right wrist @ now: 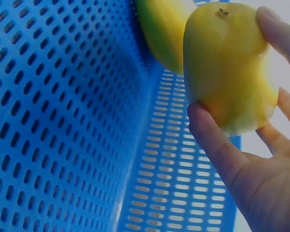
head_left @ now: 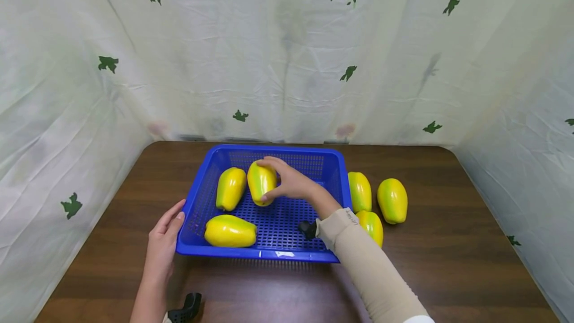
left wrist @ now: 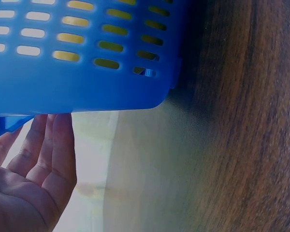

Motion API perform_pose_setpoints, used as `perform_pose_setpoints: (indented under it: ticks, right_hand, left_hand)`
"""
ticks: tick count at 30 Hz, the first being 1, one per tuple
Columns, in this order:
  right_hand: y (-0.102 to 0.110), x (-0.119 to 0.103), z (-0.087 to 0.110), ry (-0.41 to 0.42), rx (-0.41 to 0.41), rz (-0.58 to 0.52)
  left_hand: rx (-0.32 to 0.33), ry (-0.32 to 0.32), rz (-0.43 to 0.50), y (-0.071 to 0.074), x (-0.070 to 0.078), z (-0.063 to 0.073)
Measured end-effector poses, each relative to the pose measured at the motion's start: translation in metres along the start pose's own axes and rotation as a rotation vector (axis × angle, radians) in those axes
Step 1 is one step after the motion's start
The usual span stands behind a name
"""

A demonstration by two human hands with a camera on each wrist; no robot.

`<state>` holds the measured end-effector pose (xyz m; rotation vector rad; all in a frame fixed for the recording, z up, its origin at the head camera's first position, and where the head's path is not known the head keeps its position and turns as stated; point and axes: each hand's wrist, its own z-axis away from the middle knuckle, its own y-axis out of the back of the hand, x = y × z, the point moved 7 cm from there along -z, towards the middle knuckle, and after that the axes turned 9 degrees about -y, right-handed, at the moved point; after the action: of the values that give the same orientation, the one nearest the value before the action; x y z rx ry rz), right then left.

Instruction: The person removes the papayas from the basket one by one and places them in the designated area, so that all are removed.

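Inside a blue plastic basket [head_left: 287, 254], my right hand [head_left: 291, 181] grips a yellow-green papaya [head_left: 260, 183], thumb on one side and fingers on the other. In the right wrist view that papaya [right wrist: 227, 67] is held between the spread fingers of the right hand [right wrist: 266, 188]. Two more papayas lie in the basket: one papaya [head_left: 231, 188] just left of the held one, another papaya [head_left: 230, 231] near the front rim. My left hand [head_left: 163, 238] touches the basket's left side with extended fingers; in the left wrist view its fingertips are hidden at the basket wall [left wrist: 87, 89].
Right of the basket, on the brown wooden table [head_left: 448, 253], lie a papaya [head_left: 360, 192], a papaya [head_left: 392, 201] and a papaya [head_left: 372, 227] partly covered by the right sleeve [head_left: 367, 258]. A pale curtain [head_left: 287, 64] with leaf and bird prints surrounds the table's back and sides.
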<state>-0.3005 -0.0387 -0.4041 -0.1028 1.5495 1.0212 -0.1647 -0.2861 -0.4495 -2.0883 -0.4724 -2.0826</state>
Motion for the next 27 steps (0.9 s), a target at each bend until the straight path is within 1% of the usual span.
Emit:
perform_pose_setpoints:
  ticks: [9,16,20,25,27]
  right_hand:
    - [0.009,-0.013,0.013,0.074,-0.012,-0.104]
    - [0.018,-0.017,0.025,0.086,0.022,-0.112]
    - [0.023,-0.02,0.033,0.107,0.026,-0.126]
    - [0.03,-0.035,0.052,0.109,0.025,-0.139]
    - [0.033,-0.038,0.059,0.103,0.036,-0.137]
  left_hand:
    - [0.001,0.002,-0.012,0.0,0.0,0.0]
    - [0.002,0.004,-0.01,0.0,-0.001,-0.001]
    - [0.009,0.005,-0.005,0.0,-0.001,-0.001]
    - [0.01,0.011,-0.006,0.0,-0.001,-0.001]
    - [0.009,0.012,-0.005,0.0,-0.002,-0.001]
